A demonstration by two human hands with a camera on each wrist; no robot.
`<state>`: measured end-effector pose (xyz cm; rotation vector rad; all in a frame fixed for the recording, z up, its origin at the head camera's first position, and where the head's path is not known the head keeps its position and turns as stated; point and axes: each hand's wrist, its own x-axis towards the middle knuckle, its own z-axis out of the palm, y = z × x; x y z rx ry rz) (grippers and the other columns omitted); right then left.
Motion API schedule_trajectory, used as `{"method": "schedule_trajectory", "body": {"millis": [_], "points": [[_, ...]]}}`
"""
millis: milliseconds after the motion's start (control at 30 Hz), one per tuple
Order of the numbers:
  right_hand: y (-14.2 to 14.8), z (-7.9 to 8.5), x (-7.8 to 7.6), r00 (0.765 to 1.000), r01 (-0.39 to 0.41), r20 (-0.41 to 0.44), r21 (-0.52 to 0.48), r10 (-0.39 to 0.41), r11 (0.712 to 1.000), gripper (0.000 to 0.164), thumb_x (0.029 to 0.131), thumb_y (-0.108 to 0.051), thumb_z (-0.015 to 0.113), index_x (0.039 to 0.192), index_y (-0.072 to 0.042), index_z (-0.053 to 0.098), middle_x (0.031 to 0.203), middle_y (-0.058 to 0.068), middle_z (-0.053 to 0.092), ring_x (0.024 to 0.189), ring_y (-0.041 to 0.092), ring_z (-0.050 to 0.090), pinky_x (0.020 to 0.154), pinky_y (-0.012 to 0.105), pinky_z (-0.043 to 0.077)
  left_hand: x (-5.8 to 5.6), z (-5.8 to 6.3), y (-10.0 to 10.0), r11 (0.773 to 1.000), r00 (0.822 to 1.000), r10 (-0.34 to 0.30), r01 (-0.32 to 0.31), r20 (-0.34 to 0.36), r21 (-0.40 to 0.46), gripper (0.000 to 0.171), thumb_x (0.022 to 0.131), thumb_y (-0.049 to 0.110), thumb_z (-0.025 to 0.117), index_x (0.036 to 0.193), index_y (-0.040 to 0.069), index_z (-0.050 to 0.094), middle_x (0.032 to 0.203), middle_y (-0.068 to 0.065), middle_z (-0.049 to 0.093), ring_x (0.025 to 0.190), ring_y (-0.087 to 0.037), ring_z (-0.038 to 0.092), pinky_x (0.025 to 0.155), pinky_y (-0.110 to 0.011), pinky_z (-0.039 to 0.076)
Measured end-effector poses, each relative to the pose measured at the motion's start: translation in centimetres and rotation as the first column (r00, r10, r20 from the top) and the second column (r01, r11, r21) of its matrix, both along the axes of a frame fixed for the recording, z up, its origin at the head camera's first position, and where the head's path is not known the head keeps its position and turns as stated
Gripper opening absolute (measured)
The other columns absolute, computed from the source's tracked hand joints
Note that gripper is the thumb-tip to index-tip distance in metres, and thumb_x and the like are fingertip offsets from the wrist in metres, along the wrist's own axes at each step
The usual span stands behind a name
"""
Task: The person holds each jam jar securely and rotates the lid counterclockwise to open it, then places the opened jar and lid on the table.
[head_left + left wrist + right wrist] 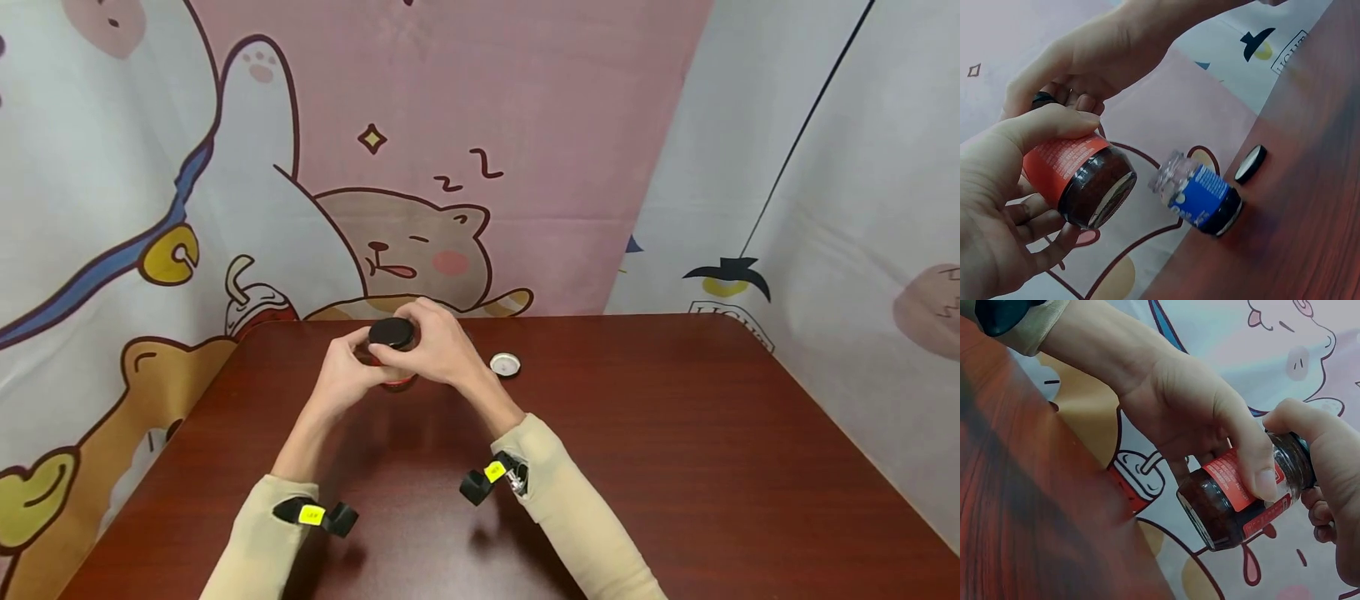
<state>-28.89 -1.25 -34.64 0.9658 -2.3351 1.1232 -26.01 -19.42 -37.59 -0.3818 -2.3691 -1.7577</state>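
Observation:
Over the table's far part, my left hand (347, 372) holds a glass jar with a red label (1063, 165), dark brown contents inside. Its thumb lies across the label in the left wrist view. The jar's base shows below the hand, tilted in both wrist views. My right hand (441, 343) grips the black lid (391, 332) at the top of this jar, thumb and fingers on opposite sides of the rim. Behind the right hand stands a second jar with a blue label (1202, 195), its mouth uncovered and dark contents at its bottom.
A loose black lid (506, 364) lies with its white inner side up, right of the hands, near the blue-label jar. The dark red-brown table (637, 467) ends at a cartoon-printed cloth (570, 167). A camera (476, 486) is strapped to each wrist.

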Motion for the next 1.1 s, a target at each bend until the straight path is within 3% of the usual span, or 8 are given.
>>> {"method": "schedule_trajectory", "body": {"millis": [500,767,1100], "points": [[3.0,0.7,1.4,0.999,-0.002,-0.045,-0.027,0.001,1.000,0.036,0.078,-0.037,0.085,0.099,-0.012,0.069,0.089,-0.005,0.059,0.077,0.008,0.052,0.067,0.025,0.046,0.8,1.3,2.4,0.994,0.998,-0.044,0.040,-0.042,-0.097,0.049,0.072,0.010,0.090,0.116,0.004,0.070,0.092,-0.007,0.070,0.082,-0.021,0.065,0.069,-0.029,0.054],[4.5,0.3,2.2,0.998,0.011,-0.060,-0.028,-0.012,1.000,0.037,0.078,-0.036,0.084,0.101,-0.011,0.069,0.083,-0.004,0.054,0.074,0.010,0.049,0.065,0.027,0.044,1.1,1.1,3.6,0.991,0.994,-0.091,0.084,-0.061,-0.102,0.053,0.070,0.008,0.092,0.119,0.006,0.070,0.097,-0.007,0.071,0.087,-0.023,0.066,0.072,-0.031,0.053],[6.6,0.6,2.9,0.999,-0.001,-0.053,-0.090,-0.004,0.996,0.040,0.078,-0.033,0.086,0.105,-0.007,0.069,0.090,-0.002,0.061,0.075,0.012,0.052,0.064,0.028,0.046,1.1,1.8,5.5,0.984,0.984,-0.161,0.154,-0.078,-0.089,0.052,0.069,0.013,0.093,0.115,0.007,0.071,0.103,-0.007,0.072,0.090,-0.024,0.066,0.078,-0.041,0.053]]}}
